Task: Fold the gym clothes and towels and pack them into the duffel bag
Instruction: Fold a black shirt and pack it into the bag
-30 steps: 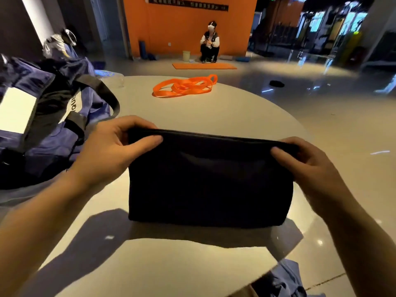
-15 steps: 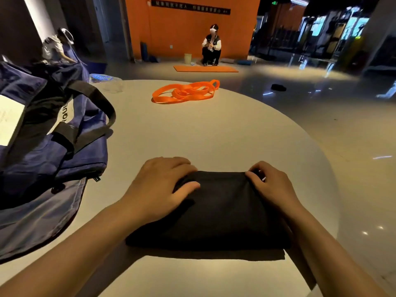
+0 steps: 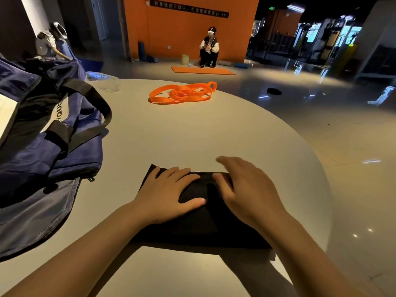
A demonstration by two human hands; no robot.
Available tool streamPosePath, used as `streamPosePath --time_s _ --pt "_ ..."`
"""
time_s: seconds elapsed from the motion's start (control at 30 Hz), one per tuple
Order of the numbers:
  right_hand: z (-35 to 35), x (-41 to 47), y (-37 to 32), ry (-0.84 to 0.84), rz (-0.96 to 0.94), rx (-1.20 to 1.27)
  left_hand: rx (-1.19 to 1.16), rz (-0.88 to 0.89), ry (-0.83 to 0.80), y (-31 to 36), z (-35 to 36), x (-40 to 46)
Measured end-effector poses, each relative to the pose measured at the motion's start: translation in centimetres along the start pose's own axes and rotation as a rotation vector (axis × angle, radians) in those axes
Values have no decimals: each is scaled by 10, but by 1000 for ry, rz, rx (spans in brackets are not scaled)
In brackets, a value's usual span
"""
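A folded black garment (image 3: 205, 226) lies flat on the round white table (image 3: 192, 133), near its front edge. My left hand (image 3: 169, 194) presses flat on the garment's left half, fingers straight and spread. My right hand (image 3: 246, 189) lies over the right half with fingers extended; it is slightly blurred. The navy duffel bag (image 3: 42, 133) with black straps sits open on the table's left side, its mouth facing up.
An orange resistance band (image 3: 182, 93) lies coiled at the table's far side. A clear plastic bottle (image 3: 102, 79) lies behind the bag. A person crouches by an orange mat (image 3: 202, 70) on the floor at the orange wall. The table edge curves close on the right.
The garment, held up by its top corners a second ago, was laid down and folded smaller. Both hands went from pinching its edge to lying flat on it.
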State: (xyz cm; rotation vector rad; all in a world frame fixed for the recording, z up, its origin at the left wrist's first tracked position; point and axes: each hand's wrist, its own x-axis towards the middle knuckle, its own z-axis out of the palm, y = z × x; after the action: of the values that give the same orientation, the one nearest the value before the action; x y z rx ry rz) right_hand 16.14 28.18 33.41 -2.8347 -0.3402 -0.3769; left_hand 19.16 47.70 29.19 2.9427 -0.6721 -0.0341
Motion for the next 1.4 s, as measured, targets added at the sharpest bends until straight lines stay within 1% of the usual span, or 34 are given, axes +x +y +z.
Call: streamPosePath --time_s 0.07,0.13,0.2,0.3,0.37,0.43,0.5,0.57,0.67,0.73,0.8,0.87,0.93,0.97,1.03,1.13,1.27,1.33,1.4 --pt "21 -5 -1 -190 -40 -27 -22 0 4 -1 -1 -1" --pt "33 -5 8 -300 10 23 -33 2 -10 -8 -1 1" --pt "35 -5 15 -325 16 27 -77 -28 -26 -19 -3 3" --pt "33 -10 12 -315 -30 32 -165 -152 -16 -41 -5 -2" --pt "32 -16 9 -257 -128 -5 -238 -243 40 -48 -8 -13" --pt "31 -19 5 -206 -226 -81 -398 -307 102 -47 -12 -31" --pt "30 -21 0 -278 -188 -38 -596 -369 149 -45 -17 -48" --pt "31 -21 -1 -377 -136 -2 -663 -396 123 -40 -22 -61" --pt "29 -19 2 -450 -161 -38 -577 -365 -23 -30 -30 -67" --pt "26 -20 1 -509 -163 -34 -558 -332 -92 -25 -35 -64" --pt "22 -24 2 -554 -180 -8 -619 -315 -136 -23 -39 -63" --pt "13 -29 2 -614 -187 44 -799 -290 -163 -22 -42 -65" --pt "3 -32 2 -672 -165 105 -1058 -296 -172 -20 -42 -70" --pt "0 -33 1 -690 -162 103 -1144 -298 -172 -19 -41 -74" --pt "-2 -34 -4 -710 -174 33 -1169 -288 -140 -18 -38 -80" --pt "2 -34 -17 -725 -166 -42 -1089 -239 -62 -21 -41 -86" --pt "2 -25 -29 -744 -166 -115 -1123 -223 -90 -26 -57 -90" --pt "6 -24 -36 -718 -183 -110 -1223 -220 -96 -25 -68 -89" --pt "15 -26 -46 -621 -216 -38 -1324 -212 -89 -19 -79 -86"
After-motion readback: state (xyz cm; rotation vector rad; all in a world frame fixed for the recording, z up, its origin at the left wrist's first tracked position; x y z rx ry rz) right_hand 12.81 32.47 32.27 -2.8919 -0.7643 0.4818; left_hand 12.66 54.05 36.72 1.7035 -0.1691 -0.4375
